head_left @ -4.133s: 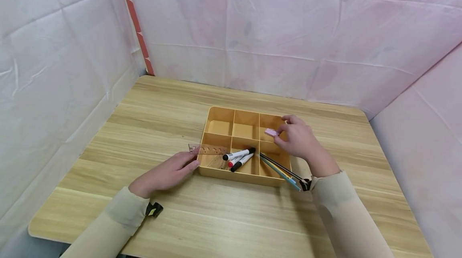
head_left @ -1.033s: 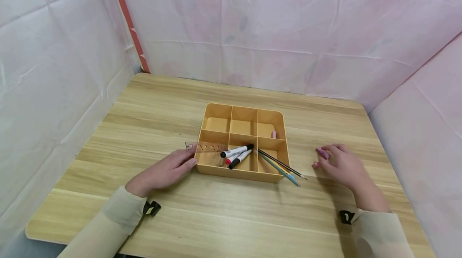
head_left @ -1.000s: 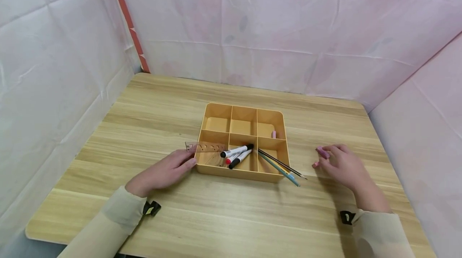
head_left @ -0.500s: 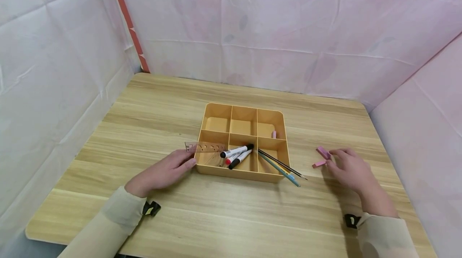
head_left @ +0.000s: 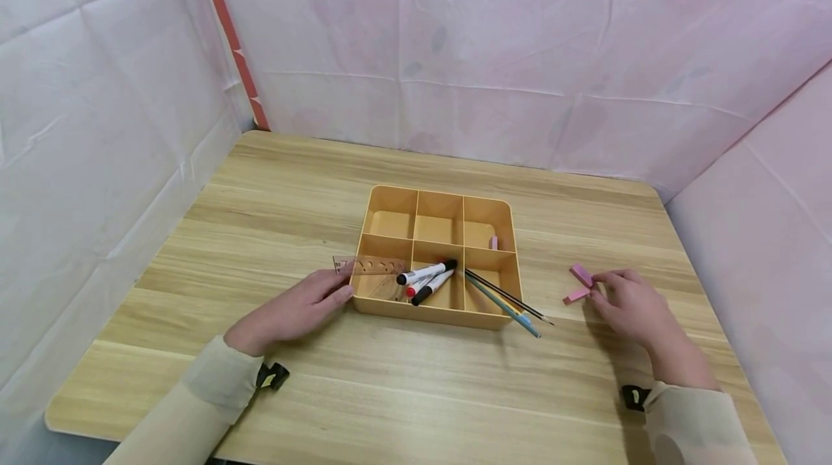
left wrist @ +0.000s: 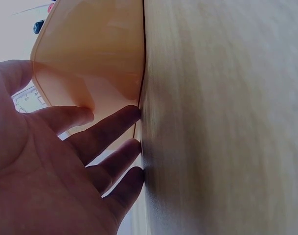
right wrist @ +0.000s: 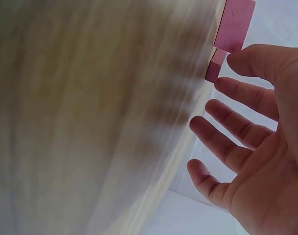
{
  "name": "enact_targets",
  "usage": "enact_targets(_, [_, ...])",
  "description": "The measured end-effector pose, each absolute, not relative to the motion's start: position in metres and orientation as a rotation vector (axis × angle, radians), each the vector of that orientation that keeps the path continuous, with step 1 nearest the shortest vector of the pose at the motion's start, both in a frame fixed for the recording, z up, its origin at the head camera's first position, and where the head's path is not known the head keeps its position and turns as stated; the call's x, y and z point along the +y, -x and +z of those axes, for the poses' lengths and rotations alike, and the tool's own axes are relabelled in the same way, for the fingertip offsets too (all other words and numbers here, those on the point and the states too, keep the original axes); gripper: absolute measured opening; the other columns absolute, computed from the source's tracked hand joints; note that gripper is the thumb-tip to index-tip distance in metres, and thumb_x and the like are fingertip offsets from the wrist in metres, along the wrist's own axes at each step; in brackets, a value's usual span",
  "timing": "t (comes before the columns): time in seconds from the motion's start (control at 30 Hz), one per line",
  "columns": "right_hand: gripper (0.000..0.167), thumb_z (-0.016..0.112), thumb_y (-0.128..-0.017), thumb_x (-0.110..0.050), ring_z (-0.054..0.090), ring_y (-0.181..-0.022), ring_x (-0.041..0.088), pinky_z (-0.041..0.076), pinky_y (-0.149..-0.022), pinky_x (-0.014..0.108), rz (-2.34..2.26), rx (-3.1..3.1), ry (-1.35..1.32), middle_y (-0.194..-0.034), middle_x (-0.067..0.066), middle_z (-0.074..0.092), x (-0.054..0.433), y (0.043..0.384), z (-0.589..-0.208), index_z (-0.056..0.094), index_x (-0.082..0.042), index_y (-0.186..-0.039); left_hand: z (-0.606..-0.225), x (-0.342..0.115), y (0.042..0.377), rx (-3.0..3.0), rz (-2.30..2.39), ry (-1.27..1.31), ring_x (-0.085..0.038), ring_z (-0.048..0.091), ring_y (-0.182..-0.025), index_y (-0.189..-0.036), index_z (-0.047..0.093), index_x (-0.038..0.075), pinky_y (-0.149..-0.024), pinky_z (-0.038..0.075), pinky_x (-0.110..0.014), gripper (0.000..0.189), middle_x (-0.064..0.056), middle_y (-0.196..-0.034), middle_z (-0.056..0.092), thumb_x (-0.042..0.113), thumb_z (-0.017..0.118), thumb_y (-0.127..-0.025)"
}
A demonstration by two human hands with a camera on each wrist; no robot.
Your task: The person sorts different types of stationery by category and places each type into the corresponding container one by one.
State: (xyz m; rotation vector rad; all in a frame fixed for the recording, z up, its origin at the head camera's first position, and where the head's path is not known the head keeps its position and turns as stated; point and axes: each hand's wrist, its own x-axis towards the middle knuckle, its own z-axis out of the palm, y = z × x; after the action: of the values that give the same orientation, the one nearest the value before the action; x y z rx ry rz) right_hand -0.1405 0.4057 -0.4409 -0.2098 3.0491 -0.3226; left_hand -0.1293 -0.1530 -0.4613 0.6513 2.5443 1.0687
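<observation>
My left hand (head_left: pixel 308 308) rests against the left side of a yellow six-compartment tray (head_left: pixel 429 315). In the left wrist view its thumb is at the rim and the other fingers spread along the outer wall and table. Two pink erasers lie on the table right of the tray: one angled back (head_left: pixel 581 275), one in front (head_left: pixel 575 297). My right hand (head_left: pixel 633 310) is beside them, thumb and index fingertips right at their near ends. Its fingers are loosely spread in the right wrist view. A third pink eraser (head_left: pixel 494 242) stands in the tray's back right compartment.
Several markers (head_left: pixel 425 279) lie in the front middle compartment. Pencils (head_left: pixel 507 302) lean out over the front right corner. A clear ruler (head_left: pixel 370 266) sticks out of the front left compartment, over the left fingers. Cloth-covered walls (head_left: pixel 422 89) enclose the wooden table (head_left: pixel 390 393).
My right hand held an eraser over the back right compartment; that eraser now sits inside. The hand moved right to the two table erasers and drew back slightly. The left hand stayed at the tray.
</observation>
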Motion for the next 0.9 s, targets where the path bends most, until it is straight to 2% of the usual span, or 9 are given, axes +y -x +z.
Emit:
enact_targets(0.37, [0.042,0.066,-0.095,-0.019,0.059,-0.109,0.056,0.050,-0.085,0.072,-0.250,3.036,0.213,-0.122,0.040,0.059,0.405,0.145,-0.442,0.066,0.012,-0.122,-0.459,-0.153,0.128,2.548,1.062,-0.647,-0.037,0.037,-0.152,-0.162,0.031,0.007,-0.123,0.030,-0.058,0.064,-0.013,-0.167,0.033,0.046,0.040,-0.112])
enact_targets(0.67, [0.032,0.069,-0.092,-0.012,0.059,-0.106,0.053,0.050,-0.090,0.068,-0.222,3.067,0.296,-0.107,0.037,0.067,0.405,0.149,-0.444,0.069,0.016,-0.107,-0.458,-0.153,0.128,2.545,1.064,-0.646,-0.037,0.036,-0.152,-0.163,0.030,0.007,-0.124,0.029,-0.058,0.065,-0.012,-0.167,0.033,0.047,0.039,-0.112])
enact_targets(0.9, [0.030,0.067,-0.094,-0.013,0.059,-0.108,0.053,0.051,-0.088,0.067,-0.193,3.036,0.232,-0.108,0.038,0.065,0.401,0.152,-0.442,0.069,0.014,-0.106,-0.458,-0.153,0.128,2.550,1.060,-0.653,-0.039,0.036,-0.152,-0.162,0.030,0.005,-0.124,0.029,-0.059,0.064,-0.015,-0.167,0.034,0.044,0.039,-0.113])
